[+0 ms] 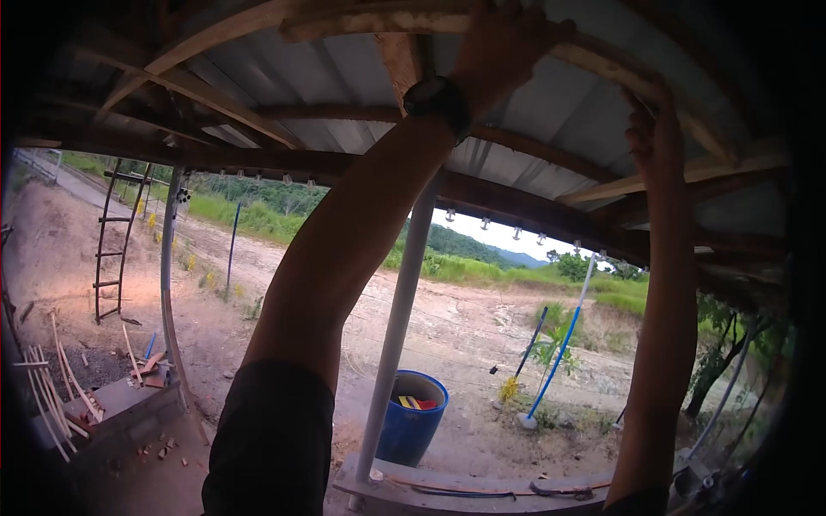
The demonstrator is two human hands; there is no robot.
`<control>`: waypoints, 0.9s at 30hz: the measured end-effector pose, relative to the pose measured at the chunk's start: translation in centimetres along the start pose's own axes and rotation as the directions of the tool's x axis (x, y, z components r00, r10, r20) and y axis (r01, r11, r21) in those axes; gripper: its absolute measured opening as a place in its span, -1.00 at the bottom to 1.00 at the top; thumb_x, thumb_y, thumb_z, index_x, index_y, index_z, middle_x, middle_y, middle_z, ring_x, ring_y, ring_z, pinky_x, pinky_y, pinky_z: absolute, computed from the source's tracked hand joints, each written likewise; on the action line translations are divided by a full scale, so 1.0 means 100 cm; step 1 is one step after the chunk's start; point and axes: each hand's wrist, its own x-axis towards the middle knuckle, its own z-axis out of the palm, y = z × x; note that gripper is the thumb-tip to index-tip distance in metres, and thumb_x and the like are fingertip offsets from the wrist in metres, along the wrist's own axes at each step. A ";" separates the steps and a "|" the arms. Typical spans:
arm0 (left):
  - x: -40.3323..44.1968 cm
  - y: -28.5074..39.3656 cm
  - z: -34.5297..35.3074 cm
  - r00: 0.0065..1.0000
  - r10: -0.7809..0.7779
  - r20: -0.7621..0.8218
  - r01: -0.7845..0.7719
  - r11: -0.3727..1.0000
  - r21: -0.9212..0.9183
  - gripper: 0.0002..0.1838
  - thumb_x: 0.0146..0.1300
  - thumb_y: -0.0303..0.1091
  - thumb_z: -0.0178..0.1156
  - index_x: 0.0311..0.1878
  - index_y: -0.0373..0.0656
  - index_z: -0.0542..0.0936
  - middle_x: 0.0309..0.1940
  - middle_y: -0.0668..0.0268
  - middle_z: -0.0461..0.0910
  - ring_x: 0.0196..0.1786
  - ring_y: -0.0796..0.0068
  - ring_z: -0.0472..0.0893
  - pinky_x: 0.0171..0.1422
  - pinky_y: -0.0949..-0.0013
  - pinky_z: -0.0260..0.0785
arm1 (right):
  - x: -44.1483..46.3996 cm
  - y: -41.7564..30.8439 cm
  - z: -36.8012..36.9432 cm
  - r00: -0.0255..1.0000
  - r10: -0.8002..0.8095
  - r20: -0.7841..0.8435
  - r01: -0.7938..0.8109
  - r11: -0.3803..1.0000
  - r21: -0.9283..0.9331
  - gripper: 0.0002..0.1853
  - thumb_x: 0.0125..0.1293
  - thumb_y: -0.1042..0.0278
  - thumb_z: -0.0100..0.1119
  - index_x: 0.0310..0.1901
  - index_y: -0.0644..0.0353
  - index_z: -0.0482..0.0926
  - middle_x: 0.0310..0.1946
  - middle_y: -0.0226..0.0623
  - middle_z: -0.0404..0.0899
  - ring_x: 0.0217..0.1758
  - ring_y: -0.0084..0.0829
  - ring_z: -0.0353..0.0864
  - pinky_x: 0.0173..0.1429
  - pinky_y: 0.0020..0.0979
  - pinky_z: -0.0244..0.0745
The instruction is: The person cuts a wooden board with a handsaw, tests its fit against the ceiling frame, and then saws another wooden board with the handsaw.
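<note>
Left hand [508,52] up against the batten [595,58], overhead below the roof sheets [301,73] – how far closed, can't tell. Right hand [656,129] at the batten farther right, fingers partly curled – grip unclear. Post [400,318] between the arms, blue drum [413,434] just beside it.

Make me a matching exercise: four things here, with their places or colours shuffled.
Things
1. Wooden beam
2. Watch
3. Barrel
4. Ladder

Places or colours
A. Blue, open at the top
B. Outdoors, far left of the view
C. Overhead, at the left hand and right hand
D. Black, worn on the left arm

Pairs: 1-C, 2-D, 3-A, 4-B
</note>
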 end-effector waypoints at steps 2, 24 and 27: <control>-0.004 0.001 0.001 1.000 -0.006 -0.017 0.006 1.000 0.023 -0.47 0.27 -0.57 0.16 0.30 0.06 0.63 -0.17 0.36 0.55 -0.03 0.28 0.52 0.13 0.05 0.28 | 0.001 0.005 -0.006 1.000 -0.019 0.003 0.019 1.000 0.007 -0.64 0.62 0.12 0.13 0.35 -0.07 0.47 0.12 -0.11 0.72 -0.59 -0.78 0.15 -0.60 -0.69 0.07; 0.007 0.007 -0.006 0.999 0.050 0.018 -0.050 0.999 0.002 -0.44 0.19 -0.51 0.32 0.30 0.07 0.60 -0.12 0.31 0.53 0.04 0.20 0.50 0.25 0.00 0.24 | 0.000 0.003 -0.031 0.994 0.047 0.096 -0.044 0.998 -0.039 -0.85 0.62 0.30 0.10 0.06 0.14 0.55 -0.12 -0.40 0.70 -0.60 -0.79 0.15 -0.58 -0.64 0.11; 0.004 0.003 -0.007 0.999 0.036 -0.002 -0.036 0.999 -0.002 -0.45 0.19 -0.51 0.30 0.29 0.06 0.62 -0.12 0.31 0.54 0.05 0.20 0.51 0.24 -0.01 0.27 | -0.008 0.006 -0.017 0.995 0.051 0.086 -0.047 0.998 -0.050 -0.87 0.58 0.33 0.15 0.01 0.14 0.58 -0.19 -0.46 0.65 -0.61 -0.79 0.17 -0.59 -0.64 0.11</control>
